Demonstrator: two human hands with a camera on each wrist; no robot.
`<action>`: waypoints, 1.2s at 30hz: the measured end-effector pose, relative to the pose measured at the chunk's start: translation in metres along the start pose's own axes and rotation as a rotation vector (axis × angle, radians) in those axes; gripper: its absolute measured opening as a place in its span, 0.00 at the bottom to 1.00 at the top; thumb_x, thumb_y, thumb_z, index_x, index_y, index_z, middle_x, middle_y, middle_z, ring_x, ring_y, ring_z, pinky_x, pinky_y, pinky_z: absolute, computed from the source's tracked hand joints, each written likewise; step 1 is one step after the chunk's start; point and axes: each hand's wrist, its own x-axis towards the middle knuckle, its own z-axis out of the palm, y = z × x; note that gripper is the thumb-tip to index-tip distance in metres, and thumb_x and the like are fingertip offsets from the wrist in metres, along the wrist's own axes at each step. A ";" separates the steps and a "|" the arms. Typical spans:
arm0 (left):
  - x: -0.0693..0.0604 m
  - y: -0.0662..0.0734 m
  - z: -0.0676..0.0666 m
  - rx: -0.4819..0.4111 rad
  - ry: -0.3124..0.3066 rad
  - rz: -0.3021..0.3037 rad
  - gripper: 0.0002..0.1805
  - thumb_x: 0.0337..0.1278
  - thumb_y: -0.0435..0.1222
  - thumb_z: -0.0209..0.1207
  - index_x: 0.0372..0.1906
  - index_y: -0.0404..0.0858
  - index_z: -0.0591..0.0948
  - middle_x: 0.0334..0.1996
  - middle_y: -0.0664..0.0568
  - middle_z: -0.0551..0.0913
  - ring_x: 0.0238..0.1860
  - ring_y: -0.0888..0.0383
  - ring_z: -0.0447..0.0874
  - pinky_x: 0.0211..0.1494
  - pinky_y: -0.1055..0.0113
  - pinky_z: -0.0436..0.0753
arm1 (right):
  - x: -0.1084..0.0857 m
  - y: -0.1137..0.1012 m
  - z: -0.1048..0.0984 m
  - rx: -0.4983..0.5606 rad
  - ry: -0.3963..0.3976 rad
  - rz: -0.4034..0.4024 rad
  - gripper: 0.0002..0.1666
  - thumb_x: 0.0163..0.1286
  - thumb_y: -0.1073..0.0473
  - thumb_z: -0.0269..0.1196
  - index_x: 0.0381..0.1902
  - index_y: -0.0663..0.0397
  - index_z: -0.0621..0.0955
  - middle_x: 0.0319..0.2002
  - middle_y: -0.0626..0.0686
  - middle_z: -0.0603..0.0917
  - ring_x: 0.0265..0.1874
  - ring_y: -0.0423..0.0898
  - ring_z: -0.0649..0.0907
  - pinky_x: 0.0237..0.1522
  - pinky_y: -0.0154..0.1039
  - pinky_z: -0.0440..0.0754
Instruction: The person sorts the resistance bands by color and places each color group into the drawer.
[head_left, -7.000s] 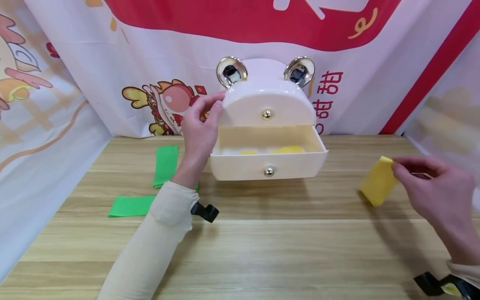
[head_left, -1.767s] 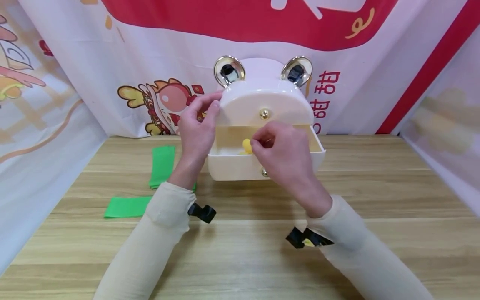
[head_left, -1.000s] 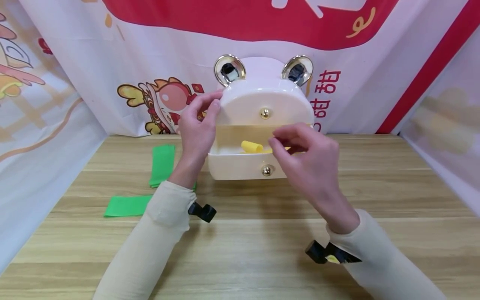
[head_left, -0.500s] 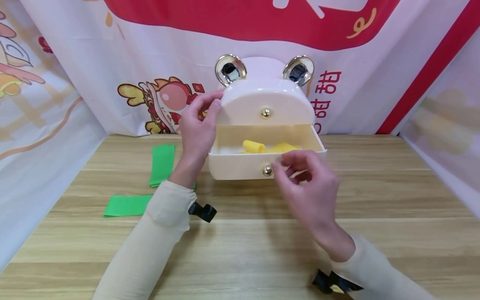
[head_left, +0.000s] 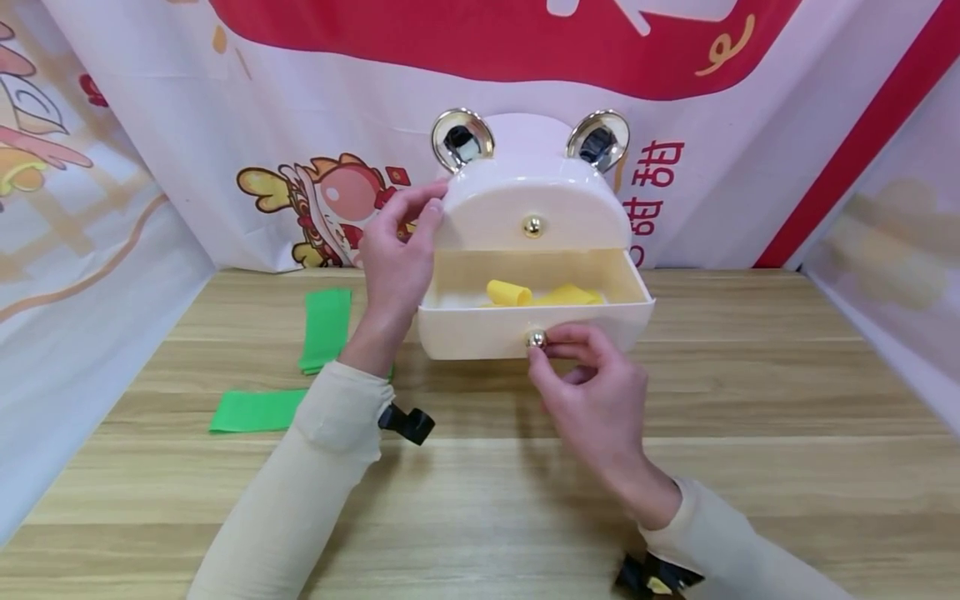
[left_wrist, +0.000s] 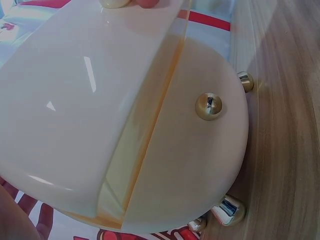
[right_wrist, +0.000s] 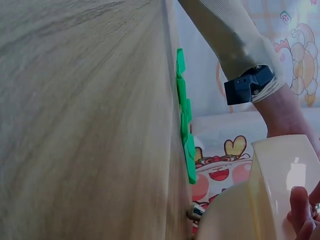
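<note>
A white storage box (head_left: 540, 196) with gold-rimmed round eyes stands at the back of the table. Its lower drawer (head_left: 465, 333) is pulled out and contains a rolled yellow piece (head_left: 508, 293) and a flatter yellow piece (head_left: 567, 296), paper or cloth. At the drawer front, my right hand (head_left: 596, 392) pinches the silver-coloured knob (head_left: 536, 338) between thumb and forefinger. My left hand (head_left: 397, 262) rests against the box's left side with relaxed fingers. Several left fingers (left_wrist: 30, 215) show beside the glossy white shell in the left wrist view.
Green folded pieces (head_left: 327, 329) lie on the wooden table (head_left: 480, 508) left of the box, one (head_left: 257, 411) nearer the front, partly behind the left sleeve (head_left: 300, 475). Printed cloth (head_left: 337, 100) hangs behind and at both sides.
Seven seconds ago my right hand held a yellow piece at the right. It then let go of a rolled one in the drawer, drew back, and took the knob. My left hand stayed put.
</note>
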 end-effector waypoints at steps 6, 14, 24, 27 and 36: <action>0.000 0.000 -0.001 0.008 0.001 -0.003 0.16 0.77 0.44 0.59 0.60 0.49 0.88 0.63 0.60 0.87 0.60 0.61 0.84 0.63 0.64 0.87 | 0.002 0.004 0.005 -0.009 0.043 -0.046 0.11 0.62 0.64 0.76 0.41 0.55 0.87 0.35 0.52 0.94 0.20 0.37 0.82 0.23 0.26 0.79; 0.001 0.001 -0.005 0.010 -0.015 -0.034 0.15 0.77 0.46 0.60 0.60 0.51 0.88 0.61 0.59 0.87 0.59 0.61 0.83 0.63 0.63 0.87 | 0.007 0.007 0.010 -0.027 0.043 -0.082 0.10 0.63 0.64 0.75 0.42 0.56 0.86 0.37 0.52 0.94 0.28 0.42 0.86 0.25 0.26 0.78; 0.003 0.002 -0.003 -0.015 -0.001 -0.020 0.14 0.76 0.42 0.61 0.57 0.46 0.90 0.59 0.57 0.89 0.57 0.61 0.84 0.56 0.70 0.83 | 0.021 0.013 0.017 -0.020 0.060 -0.135 0.10 0.63 0.63 0.75 0.40 0.57 0.86 0.36 0.53 0.94 0.34 0.45 0.91 0.26 0.23 0.77; 0.003 0.001 -0.003 -0.014 0.007 -0.017 0.13 0.75 0.42 0.61 0.56 0.46 0.90 0.59 0.56 0.90 0.57 0.61 0.84 0.55 0.70 0.83 | 0.026 0.014 0.019 -0.020 0.061 -0.133 0.10 0.63 0.62 0.74 0.41 0.57 0.86 0.37 0.54 0.93 0.35 0.46 0.91 0.27 0.22 0.77; 0.002 -0.001 -0.001 -0.009 0.026 -0.011 0.13 0.75 0.42 0.62 0.56 0.46 0.90 0.58 0.56 0.90 0.55 0.60 0.85 0.54 0.69 0.84 | 0.045 0.019 0.025 -0.013 0.071 -0.087 0.09 0.63 0.61 0.74 0.40 0.56 0.87 0.36 0.53 0.94 0.33 0.44 0.90 0.25 0.22 0.76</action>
